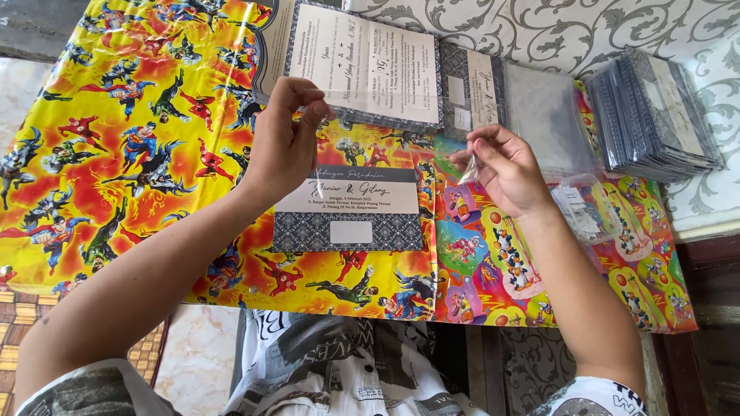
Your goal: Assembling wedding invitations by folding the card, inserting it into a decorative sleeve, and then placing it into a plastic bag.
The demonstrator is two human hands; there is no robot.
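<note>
A clear plastic sleeve (385, 166) hangs pinched between the two raised hands, so transparent its edges are hard to trace. It sits above a dark patterned invitation card (348, 209) on the cartoon wrapping paper (139, 139). The left hand (281, 142) nips one corner – the right hand (505, 166) closes finger and thumb on the other. A stack of sleeved cards (655, 115) lies far right, partly cut off.

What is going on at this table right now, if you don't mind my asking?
A person sits at a table covered with bright cartoon wrapping paper. Both hands are raised above a folded invitation card with a dark patterned border: the left hand pinches the edge of a clear plastic sleeve, and the right hand holds a small clear strip. A stack of sleeved cards lies at the far right.
</note>
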